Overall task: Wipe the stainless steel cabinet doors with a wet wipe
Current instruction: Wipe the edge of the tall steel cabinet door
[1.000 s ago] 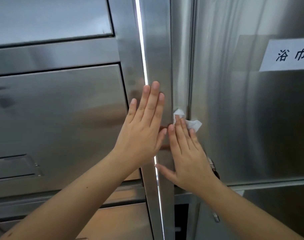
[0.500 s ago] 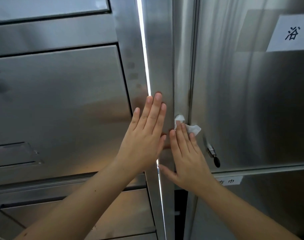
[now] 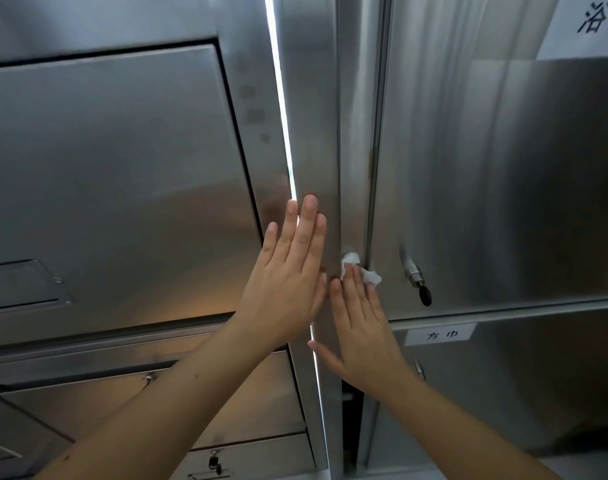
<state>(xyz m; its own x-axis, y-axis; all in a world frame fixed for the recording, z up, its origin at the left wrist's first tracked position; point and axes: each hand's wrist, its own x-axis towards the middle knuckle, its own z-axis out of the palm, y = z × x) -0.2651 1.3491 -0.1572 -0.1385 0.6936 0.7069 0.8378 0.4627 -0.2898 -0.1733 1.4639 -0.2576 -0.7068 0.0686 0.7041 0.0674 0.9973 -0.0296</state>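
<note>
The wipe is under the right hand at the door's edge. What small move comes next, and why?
Probably slide the right hand and wet wipe on along the vertical steel strip: flat fingers press the wipe there, and more strip lies beyond. The left hand only braces.

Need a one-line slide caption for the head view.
Right hand presses a wet wipe on the left edge of the cabinet door; left hand rests flat on the adjacent upright.

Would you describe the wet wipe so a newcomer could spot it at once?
Find the steel door on the right with the paper label. At its left edge, level with the black-headed key, the right hand presses flat. The wet wipe is the crumpled white scrap at its fingertips, unlike the flat label.
</note>
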